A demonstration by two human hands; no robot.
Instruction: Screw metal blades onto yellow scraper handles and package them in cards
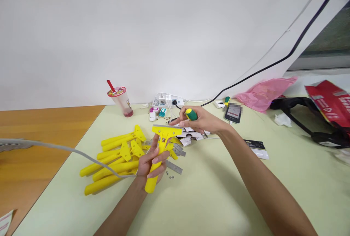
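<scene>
My left hand [146, 163] is wrapped round the handle of a yellow scraper [152, 182], its head pointing up and away from me. Along the head's top edge lies a metal blade [161, 126], and two small screws show on the head. In my right hand [207, 119] is a screwdriver [191, 114] with a green and yellow handle; its shaft points back toward me under the palm. The right fingertips are at the right end of the blade. To the left lies a pile of yellow scrapers [116, 172]. Loose blades [174, 167] and small screws [171, 177] lie beside my left hand.
A cup with a red straw [123, 101] stands near the wall. Behind my hands are a power strip [179, 101] and white packets [188, 139]. A phone [233, 113], a pink bag [265, 92] and a black headset-like strap [298, 123] lie rightward. A grey cable [79, 151] crosses the left side.
</scene>
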